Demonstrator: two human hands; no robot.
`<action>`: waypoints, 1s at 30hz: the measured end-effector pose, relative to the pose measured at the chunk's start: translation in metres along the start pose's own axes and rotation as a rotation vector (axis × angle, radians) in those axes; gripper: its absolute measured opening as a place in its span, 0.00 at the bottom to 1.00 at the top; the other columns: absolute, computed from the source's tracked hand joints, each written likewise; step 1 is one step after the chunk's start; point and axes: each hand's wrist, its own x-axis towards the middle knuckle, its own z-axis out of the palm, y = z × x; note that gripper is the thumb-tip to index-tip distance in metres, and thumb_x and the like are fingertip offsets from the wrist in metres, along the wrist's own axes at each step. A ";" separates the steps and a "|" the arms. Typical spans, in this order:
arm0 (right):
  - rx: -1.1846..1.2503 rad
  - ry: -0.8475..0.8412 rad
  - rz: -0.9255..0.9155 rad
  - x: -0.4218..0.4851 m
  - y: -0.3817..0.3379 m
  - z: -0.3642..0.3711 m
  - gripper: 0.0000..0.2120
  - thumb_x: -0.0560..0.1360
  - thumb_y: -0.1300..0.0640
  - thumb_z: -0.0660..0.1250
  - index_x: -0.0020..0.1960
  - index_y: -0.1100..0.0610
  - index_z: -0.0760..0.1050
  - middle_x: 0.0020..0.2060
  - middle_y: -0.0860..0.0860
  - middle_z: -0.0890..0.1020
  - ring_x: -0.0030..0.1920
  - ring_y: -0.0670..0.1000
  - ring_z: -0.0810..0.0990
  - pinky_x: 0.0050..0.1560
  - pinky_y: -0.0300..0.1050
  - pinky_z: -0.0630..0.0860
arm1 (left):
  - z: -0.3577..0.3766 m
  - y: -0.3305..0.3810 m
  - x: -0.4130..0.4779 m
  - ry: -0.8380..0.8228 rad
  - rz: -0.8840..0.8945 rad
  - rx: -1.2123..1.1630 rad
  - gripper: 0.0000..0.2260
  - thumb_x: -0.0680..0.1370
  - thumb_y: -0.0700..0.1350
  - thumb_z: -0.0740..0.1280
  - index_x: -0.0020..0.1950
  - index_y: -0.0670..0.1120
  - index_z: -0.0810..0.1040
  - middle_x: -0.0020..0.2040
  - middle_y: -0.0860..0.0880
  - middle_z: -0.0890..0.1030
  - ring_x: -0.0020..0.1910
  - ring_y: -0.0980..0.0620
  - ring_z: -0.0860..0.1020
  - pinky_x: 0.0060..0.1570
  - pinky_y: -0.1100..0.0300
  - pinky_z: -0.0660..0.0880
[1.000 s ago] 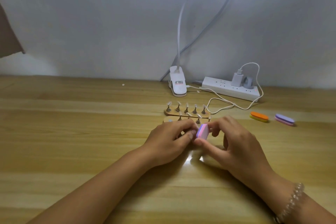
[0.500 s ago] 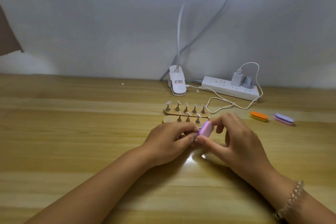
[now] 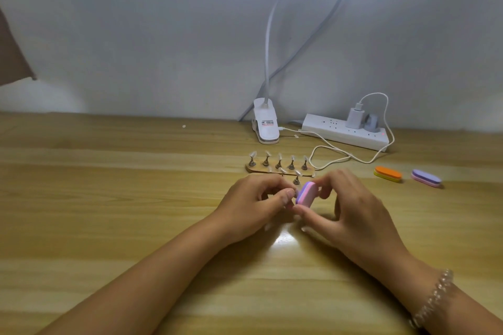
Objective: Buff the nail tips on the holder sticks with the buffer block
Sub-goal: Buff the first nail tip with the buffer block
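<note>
My right hand (image 3: 351,212) pinches a pink and purple buffer block (image 3: 307,193) between thumb and fingers, just above the table. My left hand (image 3: 253,204) is curled right beside the block, fingertips pinched together on a holder stick that the fingers mostly hide. Behind both hands lie two wooden bases (image 3: 280,168) carrying several holder sticks with clear nail tips (image 3: 279,160); the near base is largely covered by my hands.
An orange and yellow buffer block (image 3: 388,173) and a purple and pink one (image 3: 426,177) lie to the right. A white lamp clamp (image 3: 266,125), a power strip (image 3: 347,132) and a looping white cable (image 3: 332,156) sit by the wall on the wooden table (image 3: 109,198).
The buffer block in my right hand has shifted back and forth slightly against the tip held by my left hand. Both hands stay in about the same place.
</note>
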 end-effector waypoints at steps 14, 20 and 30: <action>-0.115 -0.030 -0.042 -0.003 -0.004 0.001 0.19 0.67 0.35 0.68 0.44 0.48 0.70 0.39 0.43 0.72 0.32 0.44 0.71 0.27 0.43 0.67 | 0.001 -0.004 0.002 -0.032 0.008 0.126 0.06 0.80 0.45 0.68 0.50 0.51 0.85 0.41 0.56 0.83 0.38 0.54 0.78 0.38 0.59 0.69; -0.049 -0.066 -0.051 -0.003 -0.003 0.002 0.20 0.68 0.32 0.65 0.45 0.48 0.72 0.39 0.42 0.72 0.34 0.45 0.72 0.30 0.46 0.70 | 0.000 -0.002 0.001 -0.040 0.017 0.146 0.08 0.77 0.50 0.67 0.49 0.51 0.85 0.38 0.58 0.81 0.40 0.54 0.78 0.38 0.58 0.69; 0.093 -0.022 0.070 0.001 0.006 0.005 0.18 0.67 0.33 0.68 0.41 0.46 0.72 0.37 0.41 0.75 0.37 0.43 0.74 0.34 0.45 0.71 | 0.000 -0.002 0.002 -0.024 0.017 0.108 0.06 0.80 0.44 0.68 0.49 0.49 0.85 0.39 0.56 0.83 0.38 0.55 0.79 0.38 0.59 0.71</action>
